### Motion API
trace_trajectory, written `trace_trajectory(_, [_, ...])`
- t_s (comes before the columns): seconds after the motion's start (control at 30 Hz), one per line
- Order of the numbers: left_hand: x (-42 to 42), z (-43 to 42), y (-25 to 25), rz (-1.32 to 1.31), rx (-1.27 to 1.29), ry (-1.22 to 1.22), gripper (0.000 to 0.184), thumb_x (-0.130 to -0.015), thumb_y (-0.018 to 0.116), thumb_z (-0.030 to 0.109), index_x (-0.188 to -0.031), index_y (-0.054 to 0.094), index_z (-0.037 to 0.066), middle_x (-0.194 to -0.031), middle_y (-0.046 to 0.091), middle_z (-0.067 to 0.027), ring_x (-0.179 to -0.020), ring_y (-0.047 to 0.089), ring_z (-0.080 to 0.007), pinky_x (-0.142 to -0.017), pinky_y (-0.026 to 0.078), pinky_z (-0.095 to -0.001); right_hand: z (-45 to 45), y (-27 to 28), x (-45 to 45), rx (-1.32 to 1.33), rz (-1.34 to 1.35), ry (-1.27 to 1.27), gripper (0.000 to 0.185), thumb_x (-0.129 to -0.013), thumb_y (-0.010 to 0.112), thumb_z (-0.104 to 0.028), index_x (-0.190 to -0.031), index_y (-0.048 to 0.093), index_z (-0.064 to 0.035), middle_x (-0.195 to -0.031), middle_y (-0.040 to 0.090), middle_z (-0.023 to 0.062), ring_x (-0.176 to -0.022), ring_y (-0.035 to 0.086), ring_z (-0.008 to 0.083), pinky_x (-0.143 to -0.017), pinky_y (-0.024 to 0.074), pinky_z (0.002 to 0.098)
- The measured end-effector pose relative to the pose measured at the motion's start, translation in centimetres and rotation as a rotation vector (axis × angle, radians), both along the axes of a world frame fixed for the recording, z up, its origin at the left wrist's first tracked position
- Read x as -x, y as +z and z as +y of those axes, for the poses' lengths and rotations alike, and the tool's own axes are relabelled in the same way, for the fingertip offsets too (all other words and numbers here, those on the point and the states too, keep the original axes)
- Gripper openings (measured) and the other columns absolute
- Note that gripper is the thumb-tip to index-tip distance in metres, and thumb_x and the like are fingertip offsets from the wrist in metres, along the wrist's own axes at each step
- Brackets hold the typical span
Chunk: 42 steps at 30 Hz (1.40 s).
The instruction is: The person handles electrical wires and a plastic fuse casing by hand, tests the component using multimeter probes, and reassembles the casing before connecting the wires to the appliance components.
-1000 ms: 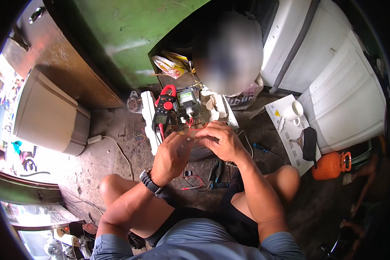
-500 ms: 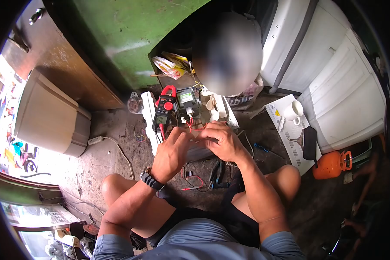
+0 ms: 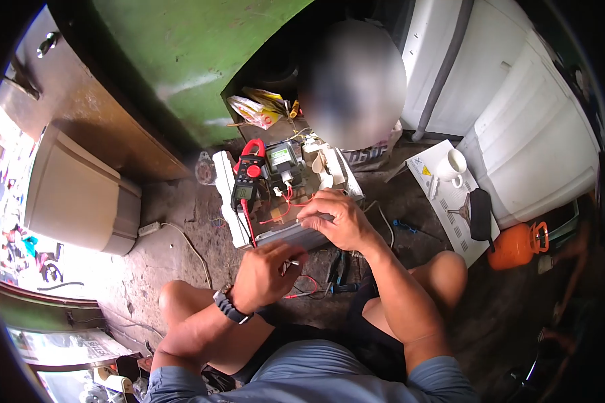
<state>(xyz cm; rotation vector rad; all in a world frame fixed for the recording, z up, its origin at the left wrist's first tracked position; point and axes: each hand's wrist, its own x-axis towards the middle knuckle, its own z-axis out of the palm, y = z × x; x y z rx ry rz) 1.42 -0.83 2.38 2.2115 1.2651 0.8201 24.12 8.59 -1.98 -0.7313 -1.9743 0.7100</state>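
Note:
My right hand (image 3: 337,218) is over the front of the open appliance casing (image 3: 275,235), fingers bent and pressed together around a thin red wire (image 3: 303,203). That wire runs back toward a dark boxy electrical part with a pale label (image 3: 280,156). Lower and to the left, my left hand (image 3: 267,274) is curled closed in front of the casing; a small shiny bit shows at its fingertips, too small to name. A red and black clamp meter (image 3: 249,174) lies on the casing's left side, its red lead (image 3: 248,218) running down toward my left hand.
Pliers (image 3: 336,272) and a red test probe (image 3: 306,293) lie on the floor between my legs. A blue-handled screwdriver (image 3: 406,227) is to the right. Beyond it are a white mug (image 3: 451,166), a black pouch (image 3: 480,215) and an orange gas canister (image 3: 517,246).
My left hand has pulled away from my right, down and toward my body, uncovering the casing's front edge. My right hand has stayed nearly in place by the red wire.

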Motion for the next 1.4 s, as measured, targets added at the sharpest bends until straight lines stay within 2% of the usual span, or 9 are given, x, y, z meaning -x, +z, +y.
trace_trajectory(0.1, [-0.1,0.0,-1.9,0.006,0.073,0.072,0.019,-0.093,0.081,0.006,-0.112,0.078,0.005,-0.096,0.076,-0.0142,-0.073,0.075,-0.0308,-0.067,0.059,-0.0401,0.0,-0.2,0.0,-0.003,0.000,-0.006,0.014,-0.091,0.088,-0.010,-0.101,0.080,-0.0058,-0.092,0.075,0.0073,-0.088,0.070,0.0268,-0.082,0.0552,0.0406])
trace_trajectory(0.17, [-0.7,0.8,-1.7,-0.165,0.015,0.260,0.018,-0.097,0.081,0.004,-0.114,0.080,0.002,-0.094,0.076,-0.0107,-0.068,0.070,-0.0191,-0.063,0.055,-0.0346,0.0,-0.2,0.3,-0.007,0.009,-0.002,0.014,-0.090,0.088,-0.009,-0.100,0.080,-0.0058,-0.092,0.075,0.0072,-0.088,0.070,0.0268,-0.082,0.0550,0.0406])
trace_trajectory(0.37, [-0.7,2.5,-2.2,-0.193,-0.089,0.262,0.016,-0.099,0.080,0.004,-0.115,0.081,0.003,-0.091,0.074,-0.0088,-0.067,0.064,-0.0149,-0.062,0.050,-0.0312,-0.1,-0.5,0.5,-0.013,-0.003,-0.018,0.013,-0.092,0.087,-0.013,-0.101,0.078,-0.0086,-0.091,0.074,0.0076,-0.088,0.070,0.0315,-0.086,0.0524,0.0449])
trace_trajectory(0.53, [-1.2,3.3,-2.3,-0.242,-0.109,0.240,0.014,-0.099,0.081,0.006,-0.113,0.081,0.004,-0.085,0.071,-0.0070,-0.065,0.061,-0.0136,-0.061,0.048,-0.0310,-0.8,0.2,0.3,0.040,-0.020,-0.058,0.022,-0.090,0.085,-0.002,-0.106,0.070,-0.0070,-0.095,0.078,0.0059,-0.093,0.077,0.0266,-0.089,0.0526,0.0402])
trace_trajectory(0.63, [-0.9,3.4,-2.2,-0.182,-0.081,0.229,0.015,-0.102,0.081,0.010,-0.115,0.080,0.002,-0.084,0.072,-0.0061,-0.067,0.062,-0.0106,-0.061,0.048,-0.0299,-0.7,-0.4,0.3,0.008,-0.090,-0.082,0.029,-0.090,0.084,0.000,-0.111,0.064,-0.0085,-0.098,0.079,0.0046,-0.095,0.078,0.0254,-0.092,0.0508,0.0395])
trace_trajectory(0.7, [-0.9,3.2,-2.5,-0.276,0.143,0.281,0.022,-0.105,0.082,0.017,-0.117,0.079,-0.001,-0.085,0.075,-0.0050,-0.072,0.063,-0.0069,-0.063,0.050,-0.0286,-0.7,-0.7,0.3,0.011,-0.075,-0.082,0.030,-0.090,0.083,0.000,-0.112,0.064,-0.0089,-0.099,0.079,0.0044,-0.096,0.079,0.0257,-0.092,0.0505,0.0398])
trace_trajectory(1.1, [-0.6,3.6,-2.7,-0.351,0.306,0.313,0.026,-0.108,0.078,0.020,-0.120,0.078,-0.003,-0.095,0.080,-0.0019,-0.086,0.066,-0.0052,-0.077,0.055,-0.0244,-0.8,-1.2,0.7,-0.044,-0.073,-0.093,0.033,-0.094,0.084,-0.008,-0.119,0.063,-0.0153,-0.099,0.075,0.0001,-0.106,0.073,0.0267,-0.098,0.0490,0.0448])
trace_trajectory(1.23, [-0.6,3.8,-3.4,-0.401,0.336,0.328,0.023,-0.108,0.078,0.018,-0.119,0.079,-0.002,-0.095,0.079,-0.0008,-0.085,0.064,-0.0043,-0.077,0.054,-0.0235,-0.7,-1.6,0.7,-0.104,-0.082,-0.102,0.032,-0.096,0.083,-0.012,-0.121,0.064,-0.0165,-0.108,0.074,0.0000,-0.107,0.073,0.0258,-0.099,0.0486,0.0443])
trace_trajectory(1.4, [-0.4,3.8,-2.5,-0.510,0.454,0.287,0.024,-0.109,0.076,0.021,-0.122,0.080,0.001,-0.085,0.070,0.0055,-0.075,0.055,-0.0031,-0.067,0.048,-0.0251,-0.7,-1.3,0.7,-0.165,-0.109,-0.085,0.033,-0.097,0.081,-0.011,-0.126,0.067,-0.0200,-0.102,0.067,0.0000,-0.098,0.070,0.0242,-0.094,0.0471,0.0427])
